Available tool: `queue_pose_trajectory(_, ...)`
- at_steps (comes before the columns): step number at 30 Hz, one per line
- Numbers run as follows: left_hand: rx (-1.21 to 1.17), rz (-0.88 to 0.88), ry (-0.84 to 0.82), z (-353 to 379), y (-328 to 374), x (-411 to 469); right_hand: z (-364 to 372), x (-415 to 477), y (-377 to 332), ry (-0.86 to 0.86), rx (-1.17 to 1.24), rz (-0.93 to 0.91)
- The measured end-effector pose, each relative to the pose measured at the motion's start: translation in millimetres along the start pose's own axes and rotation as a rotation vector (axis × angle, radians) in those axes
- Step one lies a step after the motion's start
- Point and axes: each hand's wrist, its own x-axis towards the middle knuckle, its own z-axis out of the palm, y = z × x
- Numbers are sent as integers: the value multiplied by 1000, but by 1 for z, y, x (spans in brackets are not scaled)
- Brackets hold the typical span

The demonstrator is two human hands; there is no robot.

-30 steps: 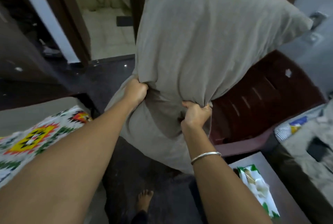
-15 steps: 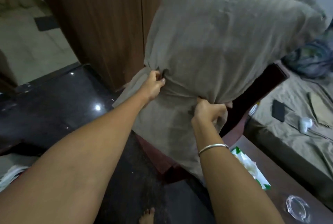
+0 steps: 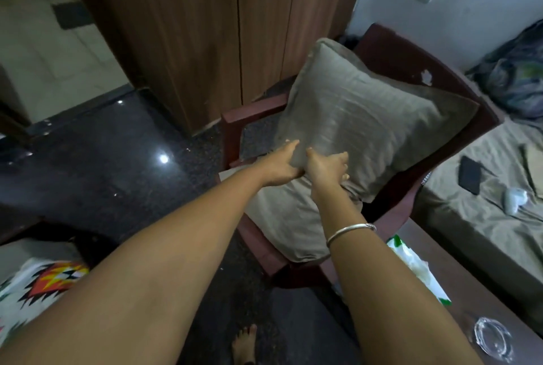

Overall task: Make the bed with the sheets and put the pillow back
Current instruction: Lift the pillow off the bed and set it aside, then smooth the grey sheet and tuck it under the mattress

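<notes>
Down from head height a moment ago, the grey-brown fabric-cased pillow [image 3: 367, 129] is now sitting on the dark red plastic armchair [image 3: 393, 53]. Its upper part is leaning against the backrest, and the loose end of its case is draping over the front of the seat.

Left hand [image 3: 279, 163] is gripping the pillow's lower left edge, thumb lying on top and fingers tucked under the fabric. Right hand [image 3: 326, 169], just beside it and nearly touching, is clenching a fold of the same edge, fingers curled into the cloth. A thin silver bangle [image 3: 349, 231] is riding on the right forearm.

The bed with an olive-grey sheet [image 3: 470, 232] is lying to the right of the chair, sheet rumpled. A flat black phone [image 3: 470, 175] and a small white case [image 3: 512, 198] are resting on it, close together.

A brown wooden table [image 3: 470, 291] is standing at lower right, carrying a green-and-white packet [image 3: 417, 270] and a clear glass ashtray [image 3: 492, 338], well apart.

A brown wood-grain wardrobe [image 3: 205, 26] is standing behind the chair. A white cloth with orange and black zigzags [image 3: 38, 288] is showing at lower left. One bare foot [image 3: 245, 344] is standing on the dark polished floor [image 3: 102, 173].
</notes>
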Motion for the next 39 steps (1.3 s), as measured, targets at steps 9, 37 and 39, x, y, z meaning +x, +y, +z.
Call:
queue_pose_trajectory(9, 87, -157, 205, -14, -30, -61, 20, -49, -10, -285, -253, -228)
queue_pose_trajectory(37, 61, -1038, 960, 200, -54, -534, -59, -430, 197, -1519, -984, -1482)
queue_pose_trajectory(39, 188, -1133, 917, 235, -50, -575, -80, -458, 225, -1635, -975, -1617)
